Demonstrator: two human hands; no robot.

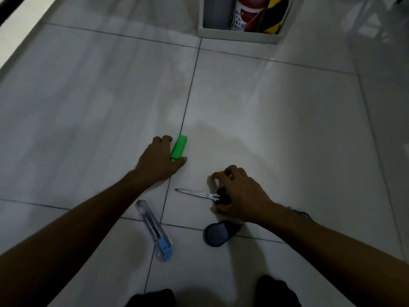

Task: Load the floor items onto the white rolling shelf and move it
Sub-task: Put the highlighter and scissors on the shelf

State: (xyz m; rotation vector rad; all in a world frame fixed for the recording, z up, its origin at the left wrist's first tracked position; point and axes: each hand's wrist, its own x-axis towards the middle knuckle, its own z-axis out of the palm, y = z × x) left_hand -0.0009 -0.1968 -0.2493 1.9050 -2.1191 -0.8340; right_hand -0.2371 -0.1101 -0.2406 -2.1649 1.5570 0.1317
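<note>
A green highlighter (178, 148) lies on the tiled floor. My left hand (158, 161) holds it, thumb at its near end and curled fingers along its left side. Small scissors (200, 194) with black handles lie to the right, blades pointing left. My right hand (240, 196) arches over the handles, thumb against them and fingers curled round the far side. A clear and blue utility knife (155, 230) and a dark round object (218, 233) lie nearer to me. The white rolling shelf (240, 34) stands at the far end of the floor, only its bottom tier showing.
The shelf's bottom tier holds a grey cylinder (215, 12), a red and white can (247, 14) and a yellow and black item (275, 16). A white wall edge (20, 32) runs along the far left. My dark-clothed knees (276, 291) are at the bottom.
</note>
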